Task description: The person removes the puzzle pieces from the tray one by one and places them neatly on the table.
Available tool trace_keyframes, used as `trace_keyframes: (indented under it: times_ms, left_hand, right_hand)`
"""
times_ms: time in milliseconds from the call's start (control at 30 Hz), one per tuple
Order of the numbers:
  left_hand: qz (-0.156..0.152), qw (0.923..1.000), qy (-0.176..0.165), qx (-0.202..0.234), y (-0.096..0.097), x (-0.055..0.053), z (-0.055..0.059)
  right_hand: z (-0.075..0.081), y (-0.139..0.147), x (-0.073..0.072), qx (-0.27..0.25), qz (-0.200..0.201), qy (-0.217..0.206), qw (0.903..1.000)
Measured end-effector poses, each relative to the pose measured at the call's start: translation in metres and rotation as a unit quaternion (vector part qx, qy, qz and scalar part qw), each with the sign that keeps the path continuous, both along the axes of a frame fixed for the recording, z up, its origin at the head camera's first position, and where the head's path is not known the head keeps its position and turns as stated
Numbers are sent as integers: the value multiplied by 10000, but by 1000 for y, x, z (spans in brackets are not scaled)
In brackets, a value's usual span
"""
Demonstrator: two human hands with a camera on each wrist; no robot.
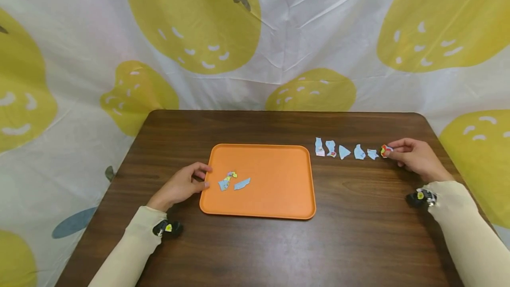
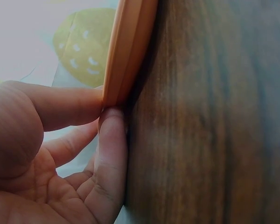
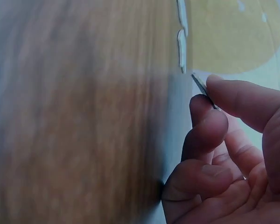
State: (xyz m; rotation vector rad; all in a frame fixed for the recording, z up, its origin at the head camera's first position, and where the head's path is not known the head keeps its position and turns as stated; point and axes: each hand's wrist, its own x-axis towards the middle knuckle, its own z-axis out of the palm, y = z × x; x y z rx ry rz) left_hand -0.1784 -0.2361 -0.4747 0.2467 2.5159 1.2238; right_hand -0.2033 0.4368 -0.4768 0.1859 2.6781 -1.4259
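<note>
My right hand (image 1: 418, 158) pinches a red and yellow torn paper piece (image 1: 385, 150) between thumb and fingertips, at the right end of a row of several light blue torn paper pieces (image 1: 359, 152). In the right wrist view the held piece (image 3: 203, 87) appears edge-on, tilted. My left hand (image 1: 181, 186) grips the left rim of an orange tray (image 1: 275, 189), with thumb and finger meeting at the edge of the tray (image 2: 128, 51) in the left wrist view. On the tray's left half lie a blue and yellow torn piece (image 1: 226, 183) and a plain light blue piece (image 1: 241, 184).
A dark brown wooden table (image 1: 255, 251) carries the tray and the row. Behind it hangs a white cloth (image 1: 223, 92) with large yellow fruit prints. The row runs along the table's back right, beyond the tray's right rim.
</note>
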Motion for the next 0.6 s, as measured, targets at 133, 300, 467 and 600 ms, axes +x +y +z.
trace_keyframes:
  times_ms: [133,300,467,600]
  left_hand:
    - [15,10000,-8,6,1,0,-1]
    - [9,10000,-32,8,1,1,-2]
    - [20,10000,-2,-1,1,1,-2]
    - [24,10000,9,-32,1,1,-2]
  right_hand:
    - [1,-1,3,146,29,-2,9999]
    - [2,-2,4,322,48,-34,9995]
    - [1,-1,5,492,7,-29,9988]
    - [4,-2,6,376,-64,55,9993]
